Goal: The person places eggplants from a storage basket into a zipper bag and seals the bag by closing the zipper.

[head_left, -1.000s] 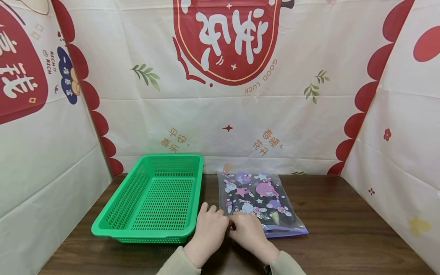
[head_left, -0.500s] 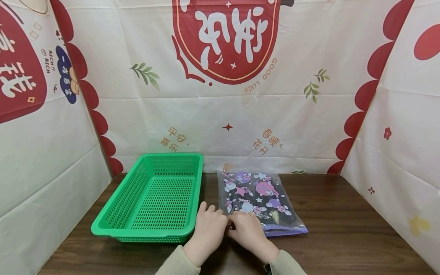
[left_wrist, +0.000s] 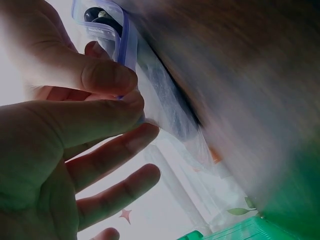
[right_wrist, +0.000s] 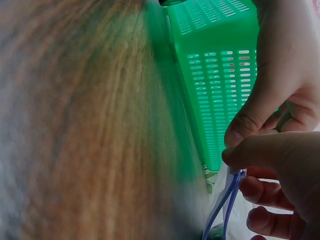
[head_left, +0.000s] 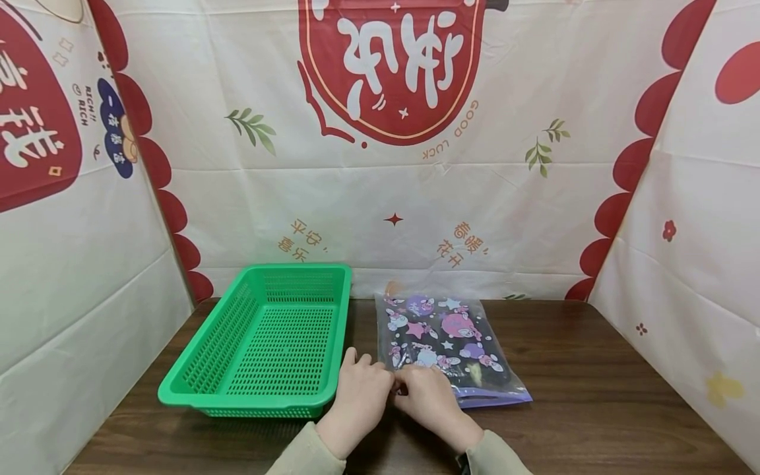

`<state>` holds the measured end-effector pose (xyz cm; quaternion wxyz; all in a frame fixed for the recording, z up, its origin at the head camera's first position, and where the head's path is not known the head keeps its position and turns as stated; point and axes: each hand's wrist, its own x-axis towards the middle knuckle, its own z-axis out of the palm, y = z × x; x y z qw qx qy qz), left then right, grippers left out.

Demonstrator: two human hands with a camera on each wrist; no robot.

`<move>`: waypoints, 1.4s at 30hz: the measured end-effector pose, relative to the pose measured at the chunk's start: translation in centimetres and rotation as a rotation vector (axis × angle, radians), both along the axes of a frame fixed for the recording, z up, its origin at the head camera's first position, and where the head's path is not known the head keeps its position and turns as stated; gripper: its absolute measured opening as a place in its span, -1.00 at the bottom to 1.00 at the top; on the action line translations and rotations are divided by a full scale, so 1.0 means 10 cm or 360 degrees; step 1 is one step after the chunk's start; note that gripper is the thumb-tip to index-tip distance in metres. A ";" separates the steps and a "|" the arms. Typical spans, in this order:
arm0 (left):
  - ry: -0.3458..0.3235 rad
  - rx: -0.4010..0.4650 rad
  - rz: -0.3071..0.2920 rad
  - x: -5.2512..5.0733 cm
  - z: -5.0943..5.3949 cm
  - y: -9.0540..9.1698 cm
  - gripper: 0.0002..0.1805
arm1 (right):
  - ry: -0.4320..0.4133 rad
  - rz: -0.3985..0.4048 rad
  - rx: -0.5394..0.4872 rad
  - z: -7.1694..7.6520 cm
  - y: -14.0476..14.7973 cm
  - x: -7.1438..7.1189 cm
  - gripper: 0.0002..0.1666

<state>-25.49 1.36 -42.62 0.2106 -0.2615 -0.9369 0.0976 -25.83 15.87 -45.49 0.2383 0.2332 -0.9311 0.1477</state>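
Note:
A clear zip bag (head_left: 460, 326) printed with pink, purple and white cartoon figures lies on the table, its purple zip edge (head_left: 495, 399) nearest me. Something dark is inside, and rounded dark things (left_wrist: 102, 17) show at the parted bag mouth in the left wrist view. My left hand (head_left: 363, 396) pinches the zip edge at the bag's left corner between thumb and index finger, its other fingers spread. Right beside it, thumb tips close together, my right hand (head_left: 429, 399) pinches the same edge. In the right wrist view two purple zip strips (right_wrist: 227, 200) run from the fingers.
Left of the bag stands a green plastic basket (head_left: 255, 401) with slotted walls and nothing in it. The brown wooden table (head_left: 594, 382) extends to the right. Printed white cloth (head_left: 392, 191) hangs at the back and both sides.

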 end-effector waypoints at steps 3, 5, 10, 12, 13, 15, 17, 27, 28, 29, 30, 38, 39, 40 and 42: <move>0.0003 0.0009 -0.0014 -0.01 -0.01 0.00 -0.88 | 0.0002 0.0005 -0.0017 0.00 0.01 0.00 -0.68; 0.0000 0.0011 -0.0020 -0.01 -0.01 0.00 -0.88 | 0.0000 0.0006 -0.0026 0.00 0.01 0.00 -0.68; 0.0010 0.0033 -0.0044 -0.01 -0.01 -0.01 -0.91 | -0.0017 0.0000 -0.0056 -0.01 0.03 -0.02 -0.69; 0.0016 0.0048 -0.0056 -0.01 -0.01 -0.02 -0.91 | -0.0024 -0.0005 -0.0065 0.00 0.04 -0.02 -0.69; 0.0016 0.0053 -0.0060 -0.01 -0.01 -0.02 -0.92 | -0.0029 -0.0008 -0.0068 0.00 0.04 -0.03 -0.70; 0.0013 0.0063 -0.0066 -0.01 -0.02 -0.02 -0.92 | -0.0036 -0.0011 -0.0068 0.00 0.04 -0.03 -0.70; 0.0014 0.0072 -0.0074 -0.02 -0.02 -0.02 -0.93 | -0.0037 -0.0006 -0.0063 0.01 0.04 -0.03 -0.71; -0.0001 0.0146 -0.0120 -0.01 -0.03 -0.04 -0.93 | -0.0037 -0.0008 -0.0049 0.01 0.05 -0.02 -0.71; -0.0013 0.0145 -0.0117 -0.01 -0.03 -0.03 -0.94 | -0.0035 -0.0007 -0.0049 0.01 0.05 -0.02 -0.71; -0.0025 0.0145 -0.0116 -0.01 -0.03 -0.03 -0.94 | -0.0034 -0.0006 -0.0050 0.01 0.05 -0.02 -0.71; -0.0034 0.0144 -0.0113 -0.01 -0.03 -0.03 -0.94 | -0.0033 -0.0003 -0.0053 0.01 0.05 -0.01 -0.71; -0.0052 0.0134 -0.0100 -0.01 -0.02 -0.03 -0.96 | -0.0043 -0.0005 -0.0045 0.01 0.05 -0.02 -0.71; -0.0047 0.0137 -0.0102 -0.01 -0.02 -0.03 -0.96 | -0.0045 -0.0004 -0.0046 0.02 0.05 -0.02 -0.71; -0.0042 0.0142 -0.0103 -0.01 -0.02 -0.03 -0.95 | -0.0044 -0.0002 -0.0047 0.02 0.05 -0.02 -0.71; -0.0030 0.0150 -0.0106 -0.01 -0.02 -0.03 -0.95 | -0.0045 0.0005 -0.0052 0.02 0.05 -0.02 -0.72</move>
